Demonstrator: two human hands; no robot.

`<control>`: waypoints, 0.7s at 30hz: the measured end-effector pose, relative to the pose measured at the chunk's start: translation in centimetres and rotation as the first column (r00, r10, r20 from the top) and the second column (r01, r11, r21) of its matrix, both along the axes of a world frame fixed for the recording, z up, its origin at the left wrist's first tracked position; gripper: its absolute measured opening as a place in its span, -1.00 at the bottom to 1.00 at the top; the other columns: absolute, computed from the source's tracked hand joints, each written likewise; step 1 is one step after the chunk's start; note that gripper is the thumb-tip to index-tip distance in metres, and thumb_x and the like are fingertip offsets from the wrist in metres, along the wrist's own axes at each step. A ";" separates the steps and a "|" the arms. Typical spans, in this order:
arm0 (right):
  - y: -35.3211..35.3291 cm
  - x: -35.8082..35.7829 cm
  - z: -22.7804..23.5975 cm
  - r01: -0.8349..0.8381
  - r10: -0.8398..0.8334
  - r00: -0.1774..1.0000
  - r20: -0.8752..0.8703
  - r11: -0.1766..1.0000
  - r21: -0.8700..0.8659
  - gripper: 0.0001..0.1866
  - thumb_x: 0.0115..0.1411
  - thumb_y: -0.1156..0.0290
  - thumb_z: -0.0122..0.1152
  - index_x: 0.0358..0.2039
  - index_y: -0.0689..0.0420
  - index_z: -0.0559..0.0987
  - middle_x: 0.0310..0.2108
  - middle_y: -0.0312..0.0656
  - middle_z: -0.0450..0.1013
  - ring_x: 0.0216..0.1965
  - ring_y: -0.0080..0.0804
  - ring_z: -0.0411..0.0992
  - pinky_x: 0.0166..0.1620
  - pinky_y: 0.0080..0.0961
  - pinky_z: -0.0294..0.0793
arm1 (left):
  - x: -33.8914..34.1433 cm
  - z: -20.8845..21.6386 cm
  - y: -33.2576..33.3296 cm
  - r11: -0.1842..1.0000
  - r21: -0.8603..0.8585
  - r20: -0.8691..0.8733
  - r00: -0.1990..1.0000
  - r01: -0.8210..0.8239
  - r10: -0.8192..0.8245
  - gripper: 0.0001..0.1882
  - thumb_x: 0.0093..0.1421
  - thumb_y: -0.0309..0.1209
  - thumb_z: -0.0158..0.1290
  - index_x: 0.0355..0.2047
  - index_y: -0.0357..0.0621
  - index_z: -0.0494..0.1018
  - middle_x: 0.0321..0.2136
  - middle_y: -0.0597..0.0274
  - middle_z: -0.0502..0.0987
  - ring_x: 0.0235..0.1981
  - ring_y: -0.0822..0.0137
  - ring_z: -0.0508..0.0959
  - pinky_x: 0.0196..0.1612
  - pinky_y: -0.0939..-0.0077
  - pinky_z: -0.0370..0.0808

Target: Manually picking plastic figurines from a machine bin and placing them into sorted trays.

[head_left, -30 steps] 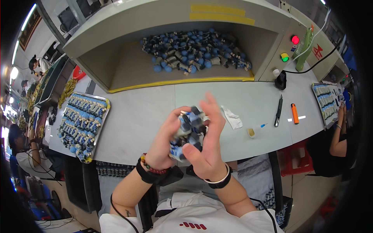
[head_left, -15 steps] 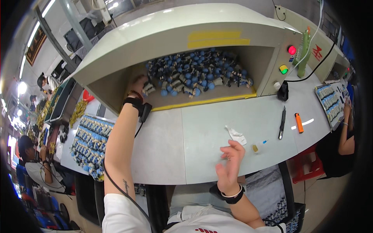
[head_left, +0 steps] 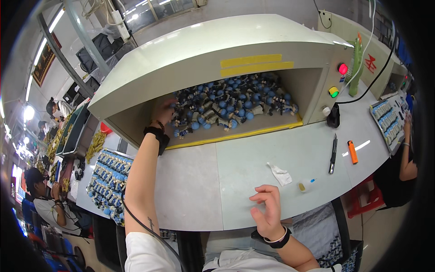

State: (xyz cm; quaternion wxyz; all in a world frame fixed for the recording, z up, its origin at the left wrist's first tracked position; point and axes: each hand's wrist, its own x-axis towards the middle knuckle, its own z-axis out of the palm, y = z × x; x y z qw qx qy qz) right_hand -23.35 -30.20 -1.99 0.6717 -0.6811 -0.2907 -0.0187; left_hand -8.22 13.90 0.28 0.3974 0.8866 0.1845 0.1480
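Note:
A pile of small figures with blue round heads and grey-and-dark bodies lies inside a wide, pale open-fronted cabinet. My left hand reaches into the left side of the opening, its fingertips at the pile's left edge. Shadow and blur hide whether those fingers hold a figure. Close by, one figure rests near the yellow-taped front edge. My right hand hovers over the table's near edge, empty, with loosely bent fingers apart. Beyond it lies a crumpled white tissue.
Rows of similar figures fill a tray left of my arm. Toward the right lie a dark utility knife, an orange lighter-shaped object and a small yellowish container. A cable runs along my left arm. Other people sit on both sides.
The head view has shifted, so the cabinet appears lower. My left hand remains at the pile's left end; the grey figure beside it has moved. My right hand's fingers have curled a little.

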 end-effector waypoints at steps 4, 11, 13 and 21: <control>-0.1 0.1 0.0 0.000 0.000 1.000 0.005 1.000 -0.010 -0.78 -0.02 0.43 0.14 -0.32 0.18 0.47 -0.15 -0.07 0.26 -0.23 -0.32 0.27 -0.21 -0.52 0.31 | -0.8 1.3 -2.1 0.995 0.084 -0.157 0.987 0.050 -0.036 -0.60 0.02 -0.48 -0.22 -0.12 -0.02 0.44 -0.34 0.13 0.51 -0.47 0.33 0.44 -0.32 0.46 0.37; 0.3 -0.3 0.5 -0.047 0.048 0.998 0.035 0.999 -0.016 -0.81 -0.03 0.47 0.15 -0.34 0.20 0.48 -0.22 -0.05 0.30 -0.22 -0.25 0.31 -0.17 -0.49 0.33 | -1.0 -3.2 5.7 0.755 0.651 0.057 0.988 0.072 -0.143 -0.60 0.13 -0.40 -0.31 -0.05 -0.03 0.36 -0.28 0.11 0.49 -0.51 0.28 0.45 -0.32 0.40 0.40; 0.0 -0.2 0.4 -0.021 0.022 0.999 0.035 0.999 -0.030 -0.81 -0.03 0.48 0.15 -0.34 0.20 0.48 -0.23 -0.05 0.31 -0.22 -0.25 0.32 -0.17 -0.49 0.33 | -0.3 -2.5 4.2 0.880 0.474 -0.043 0.999 0.033 -0.014 -0.61 0.14 -0.38 -0.29 -0.03 -0.05 0.34 -0.24 0.09 0.48 -0.43 0.25 0.47 -0.29 0.36 0.42; 0.1 -0.5 0.5 -0.003 0.004 0.999 0.046 0.999 -0.038 -0.80 -0.04 0.48 0.17 -0.35 0.20 0.47 -0.24 -0.06 0.31 -0.24 -0.24 0.33 -0.19 -0.48 0.35 | -2.3 0.7 2.3 0.976 0.206 -0.286 0.950 -0.067 0.125 -0.61 0.15 -0.24 -0.19 -0.06 -0.13 0.37 -0.28 0.11 0.50 -0.30 0.25 0.52 -0.43 0.41 0.49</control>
